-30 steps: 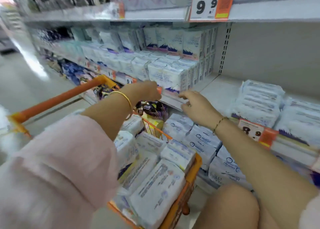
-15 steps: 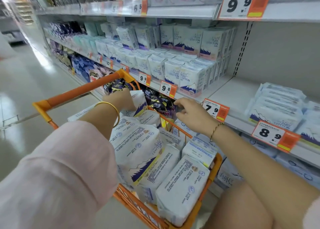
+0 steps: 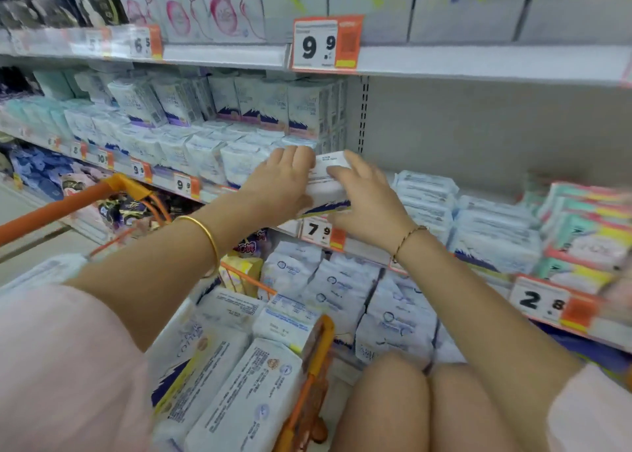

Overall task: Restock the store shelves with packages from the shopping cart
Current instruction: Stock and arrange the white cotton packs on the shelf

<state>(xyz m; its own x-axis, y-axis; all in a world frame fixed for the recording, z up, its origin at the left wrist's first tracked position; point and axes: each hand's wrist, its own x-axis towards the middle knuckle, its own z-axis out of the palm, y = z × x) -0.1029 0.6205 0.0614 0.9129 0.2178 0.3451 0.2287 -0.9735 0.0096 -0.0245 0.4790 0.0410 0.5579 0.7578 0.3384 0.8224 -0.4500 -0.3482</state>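
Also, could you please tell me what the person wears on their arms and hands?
No gloves. The left hand has a plain gold bangle at the wrist, the right hand a thin gold chain bracelet. Pale pink sleeves leave the forearms uncovered.

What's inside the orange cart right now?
White packages lie stacked flat in the cart, with a yellow pack toward the far end. The cart floor and anything lower down are covered by them.
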